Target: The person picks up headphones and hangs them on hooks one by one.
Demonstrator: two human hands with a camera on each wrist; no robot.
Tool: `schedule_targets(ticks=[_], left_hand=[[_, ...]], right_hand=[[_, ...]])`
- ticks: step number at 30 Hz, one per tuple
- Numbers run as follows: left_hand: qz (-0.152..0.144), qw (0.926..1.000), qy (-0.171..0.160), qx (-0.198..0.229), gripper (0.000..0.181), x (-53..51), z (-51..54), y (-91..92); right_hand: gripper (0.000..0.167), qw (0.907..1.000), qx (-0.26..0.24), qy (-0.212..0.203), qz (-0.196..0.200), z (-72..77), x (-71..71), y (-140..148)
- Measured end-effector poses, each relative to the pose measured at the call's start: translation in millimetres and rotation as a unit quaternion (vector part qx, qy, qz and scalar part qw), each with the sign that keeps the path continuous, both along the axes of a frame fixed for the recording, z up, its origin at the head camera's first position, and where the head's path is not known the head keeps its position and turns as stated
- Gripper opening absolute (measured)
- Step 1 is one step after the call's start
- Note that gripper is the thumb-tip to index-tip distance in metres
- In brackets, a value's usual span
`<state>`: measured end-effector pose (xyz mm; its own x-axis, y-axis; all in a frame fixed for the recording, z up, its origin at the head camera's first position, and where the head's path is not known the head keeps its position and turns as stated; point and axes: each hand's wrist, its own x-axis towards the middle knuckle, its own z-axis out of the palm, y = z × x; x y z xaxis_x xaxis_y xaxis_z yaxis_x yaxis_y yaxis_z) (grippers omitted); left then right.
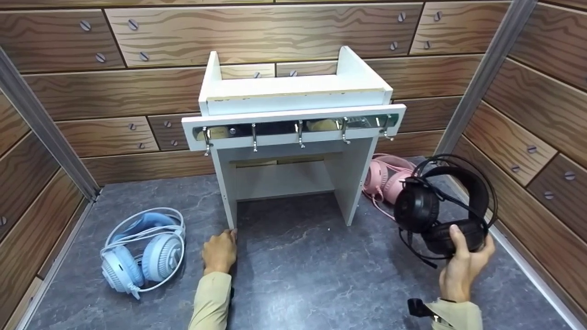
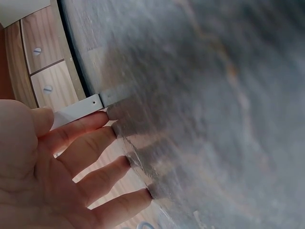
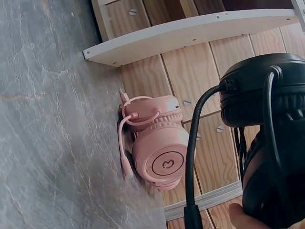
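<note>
A white rack (image 1: 293,98) with a row of metal hooks (image 1: 300,134) across its front stands at the back of the table. My left hand (image 1: 220,251) is at the foot of its left side panel (image 2: 78,110), pinching the edge between thumb and index finger, with the fingertips on the table. On the right, my right hand (image 1: 465,266) holds black headphones (image 1: 417,208) up by one ear cup, thumb on the near side. Their cable is looped about the headband, and a microphone boom (image 3: 193,162) hangs down. My other right fingers are mostly hidden behind the cup.
Pink headphones (image 1: 394,183) lie beside the rack's right panel, partly behind the black pair in the head view. Light blue headphones (image 1: 160,259) lie on the left of the grey marbled table (image 1: 293,275). Wood-patterned walls (image 1: 114,96) with metal edges enclose the back and both sides.
</note>
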<state>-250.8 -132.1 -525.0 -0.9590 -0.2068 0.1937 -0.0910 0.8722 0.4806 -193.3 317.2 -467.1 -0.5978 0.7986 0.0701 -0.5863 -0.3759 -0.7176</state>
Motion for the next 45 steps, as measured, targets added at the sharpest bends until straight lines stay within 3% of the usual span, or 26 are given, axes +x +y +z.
schedule_targets(ticks=[20, 31, 37, 45], left_hand=[[-0.009, 0.9998, 0.016, -0.009, 0.027, 2.9, -0.1, -2.1], [-0.011, 0.9998, 0.017, -0.008, 0.027, -0.5, 3.0, -1.3], [-0.003, 1.0000, 0.001, 0.000, 0.028, 0.8, 2.3, -2.2], [-0.010, 0.9999, 0.011, -0.002, 0.027, 2.6, 2.3, -1.4]], right_hand=[[0.060, 0.9995, -0.012, 0.028, 0.002, -4.4, 2.0, -2.4], [0.060, 0.9976, -0.030, 0.062, 0.007, -5.7, 0.1, -4.1], [0.060, 0.9964, -0.027, 0.079, 0.013, -5.4, 0.2, -7.8], [0.059, 0.9945, -0.032, 0.098, 0.016, -4.0, 2.3, -8.3]])
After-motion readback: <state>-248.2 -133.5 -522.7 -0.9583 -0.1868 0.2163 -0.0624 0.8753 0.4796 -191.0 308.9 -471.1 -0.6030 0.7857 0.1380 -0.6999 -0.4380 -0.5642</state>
